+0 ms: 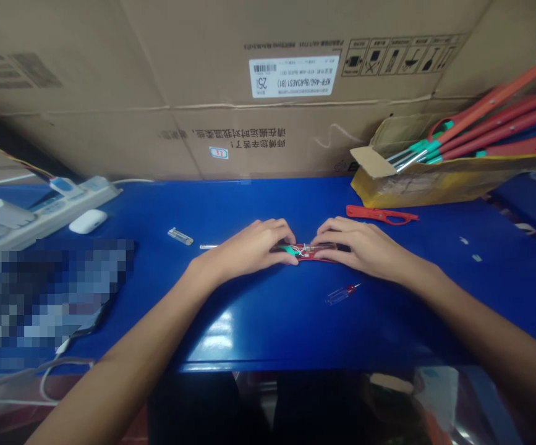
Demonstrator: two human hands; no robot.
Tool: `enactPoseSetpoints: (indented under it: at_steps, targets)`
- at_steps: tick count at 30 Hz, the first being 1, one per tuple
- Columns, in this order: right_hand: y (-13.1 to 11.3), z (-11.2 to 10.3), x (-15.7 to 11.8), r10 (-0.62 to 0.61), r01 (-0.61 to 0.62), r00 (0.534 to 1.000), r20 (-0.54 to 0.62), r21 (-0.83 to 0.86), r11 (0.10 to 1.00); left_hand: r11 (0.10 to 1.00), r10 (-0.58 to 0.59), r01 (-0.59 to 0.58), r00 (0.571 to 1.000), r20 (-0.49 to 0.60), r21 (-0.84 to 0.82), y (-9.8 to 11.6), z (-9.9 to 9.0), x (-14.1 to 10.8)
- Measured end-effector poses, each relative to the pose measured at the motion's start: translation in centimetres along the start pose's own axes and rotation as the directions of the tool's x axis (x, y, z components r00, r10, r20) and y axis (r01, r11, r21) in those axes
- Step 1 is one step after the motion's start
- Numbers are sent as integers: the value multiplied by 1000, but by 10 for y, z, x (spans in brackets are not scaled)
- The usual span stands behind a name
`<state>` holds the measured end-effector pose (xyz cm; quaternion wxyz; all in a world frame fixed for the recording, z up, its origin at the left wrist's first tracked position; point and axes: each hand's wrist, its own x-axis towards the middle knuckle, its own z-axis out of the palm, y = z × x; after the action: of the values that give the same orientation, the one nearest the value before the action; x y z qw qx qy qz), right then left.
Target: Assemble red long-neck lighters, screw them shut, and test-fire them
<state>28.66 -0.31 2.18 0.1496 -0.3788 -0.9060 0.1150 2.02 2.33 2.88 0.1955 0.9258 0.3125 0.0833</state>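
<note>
An opened long-neck lighter [311, 256] lies low over the blue table, its red half-shell showing a green trigger and thin white wires. A metal tube [209, 246] sticks out to the left, partly hidden by my left hand [268, 242]. That hand is closed around the lighter's left part, thumb in front and fingers behind. My right hand [358, 244] pinches the right part, its fingertips at the inner parts. Exactly what the fingertips press on is hidden. Just in front lies a small screwdriver [342, 295] with a clear handle.
Behind my right hand lies a loose red shell [382, 214]. A cardboard box [416, 182] holds several red lighters. Left are a small clear plastic piece [180, 236], a white earbud case [88, 221] and a power strip [70, 196]. A large carton [193, 74] stands along the back.
</note>
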Motion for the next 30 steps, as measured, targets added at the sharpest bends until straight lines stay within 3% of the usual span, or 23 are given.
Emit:
enactPoseSetpoints:
  at_steps: [10,15,24,30]
  targets:
    - [4,-1,0,-91,86,995,-40,-117,989,985,-35,47,996,-77,167,8,9,7]
    - [5,3,2,-169,160,985,-32,-181,970,985,-34,51,993,-110,163,2,7,5]
    - [10,3,2,-106,83,990,-88,-233,969,987,-50,65,994,-102,149,-29,-15,-12]
    - [11,4,2,-108,88,993,-56,-279,956,987,0,20,992,-124,160,-30,-13,-8]
